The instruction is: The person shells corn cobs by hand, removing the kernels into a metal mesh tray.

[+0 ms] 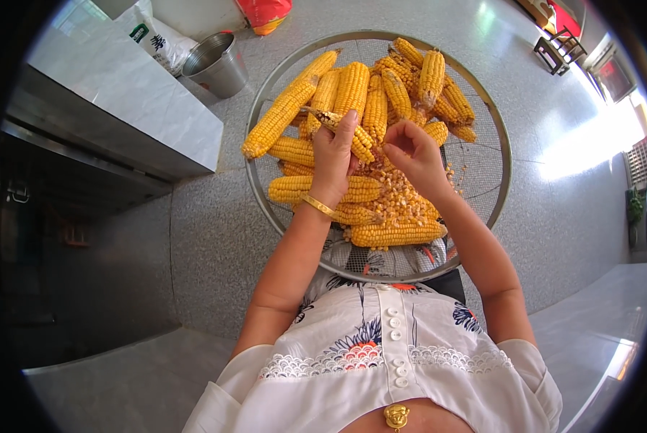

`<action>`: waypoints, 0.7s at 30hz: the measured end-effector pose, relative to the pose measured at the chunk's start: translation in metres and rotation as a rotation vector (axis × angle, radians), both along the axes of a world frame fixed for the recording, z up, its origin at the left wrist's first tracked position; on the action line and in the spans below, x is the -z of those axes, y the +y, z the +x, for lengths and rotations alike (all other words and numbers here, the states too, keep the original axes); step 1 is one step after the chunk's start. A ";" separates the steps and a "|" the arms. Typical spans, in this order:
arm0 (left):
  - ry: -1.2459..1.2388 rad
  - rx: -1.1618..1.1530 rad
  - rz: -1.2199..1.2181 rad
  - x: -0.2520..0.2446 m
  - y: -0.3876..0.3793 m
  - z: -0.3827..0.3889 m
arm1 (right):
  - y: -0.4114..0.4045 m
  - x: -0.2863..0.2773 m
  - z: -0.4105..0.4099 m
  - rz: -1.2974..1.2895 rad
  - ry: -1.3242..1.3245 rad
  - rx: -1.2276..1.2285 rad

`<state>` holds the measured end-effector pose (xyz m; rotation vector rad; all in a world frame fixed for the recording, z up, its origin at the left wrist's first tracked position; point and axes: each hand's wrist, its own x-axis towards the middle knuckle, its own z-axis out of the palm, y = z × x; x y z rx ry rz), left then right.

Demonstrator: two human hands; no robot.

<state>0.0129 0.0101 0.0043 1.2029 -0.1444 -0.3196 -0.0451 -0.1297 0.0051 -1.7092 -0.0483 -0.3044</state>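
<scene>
My left hand (334, 157) grips a small, partly kerneled corn cob (356, 138), its thin dark tip pointing up and left. Just right of that cob's lower end is my right hand (414, 157), thumb and forefinger curled close together; whether a kernel lies between them cannot be seen. Both hands are over a round wire-mesh sieve (483, 208) with a metal rim, resting on my lap. Several yellow ears of corn (282, 116) fill its far and left parts. Loose kernels (402, 200) are heaped below my right hand, above one ear (399, 234) lying crosswise.
A metal bucket (220, 67) stands on the speckled floor (215, 233) at the upper left, beside a white sack (153, 40) and a marble-topped counter (134, 97). A red bag (264, 13) is farther off. A small wooden chair (560, 51) stands at the upper right.
</scene>
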 end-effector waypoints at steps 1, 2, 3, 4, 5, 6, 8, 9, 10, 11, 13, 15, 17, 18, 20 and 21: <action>0.000 -0.002 0.001 0.002 0.000 0.001 | 0.004 -0.003 -0.001 -0.368 -0.270 0.145; 0.023 -0.020 0.012 0.003 0.000 0.003 | 0.006 -0.002 -0.002 -0.367 -0.270 0.143; 0.046 -0.036 0.024 0.003 0.000 0.004 | 0.007 -0.002 -0.002 -0.543 -0.429 0.137; 0.046 -0.036 0.023 0.003 0.000 0.003 | 0.007 -0.002 -0.003 -0.719 -0.588 0.130; 0.046 -0.034 0.032 0.002 0.000 0.002 | 0.008 -0.001 -0.005 -0.719 -0.588 0.130; 0.047 -0.033 0.040 0.001 0.000 0.002 | 0.009 0.001 -0.007 -0.789 -0.591 0.104; 0.053 -0.028 0.037 0.003 0.000 0.003 | 0.009 0.002 -0.008 -0.859 -0.594 0.078; 0.059 -0.025 0.034 0.004 0.000 0.003 | 0.009 0.002 -0.009 -0.875 -0.612 0.086; 0.059 -0.025 0.033 0.004 0.000 0.003 | 0.009 0.002 -0.009 -0.891 -0.629 0.094; 0.064 -0.022 0.029 0.004 0.000 0.003 | 0.010 0.002 -0.009 -0.892 -0.629 0.093; 0.070 -0.021 0.025 0.005 -0.001 0.003 | 0.012 0.000 -0.009 -0.811 -0.508 0.131; -0.058 -0.042 0.108 0.008 -0.003 0.003 | 0.010 0.001 -0.009 -0.821 -0.521 0.128; -0.114 -0.056 0.129 0.007 -0.003 0.002 | 0.010 0.002 -0.009 -0.830 -0.532 0.127; -0.172 -0.072 0.148 0.006 -0.003 0.001 | 0.012 0.002 -0.008 -0.775 -0.440 0.136; -0.226 -0.085 0.121 0.007 -0.006 -0.001 | 0.012 0.003 -0.007 -0.717 -0.347 0.143; -0.283 -0.096 0.094 0.005 -0.007 -0.002 | 0.009 0.005 -0.004 -0.380 -0.099 0.123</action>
